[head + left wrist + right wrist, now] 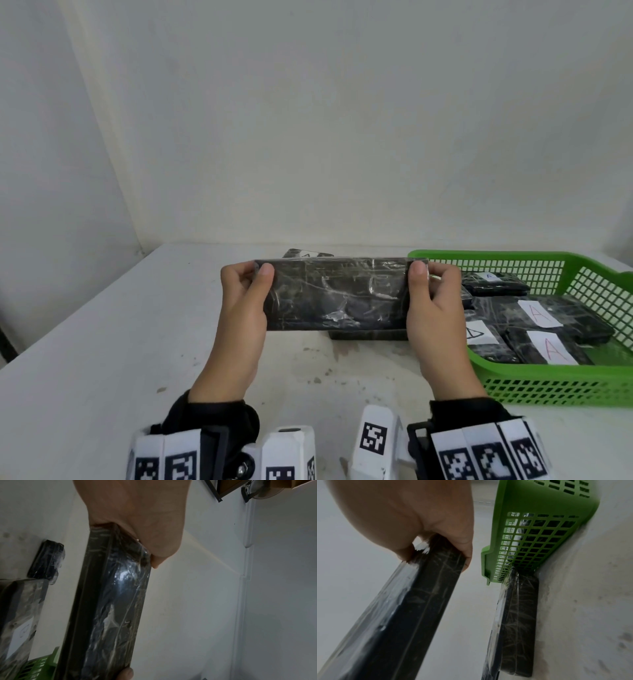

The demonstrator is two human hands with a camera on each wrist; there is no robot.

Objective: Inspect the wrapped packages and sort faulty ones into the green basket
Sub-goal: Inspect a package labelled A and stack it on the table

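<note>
A white table [102, 342] fills the lower view. At its right stands the green basket [555, 383], holding several black wrapped packages [548, 318] with white labels. Above the table's middle, a long black wrapped package [337, 296] is held up level; the left hand [245, 301] grips its left end and the right hand [433, 301] its right end, thumbs on the near face, fingers curled behind. Another package [368, 334] lies on the table beneath it, and a smaller one [306, 254] sits farther back.
</note>
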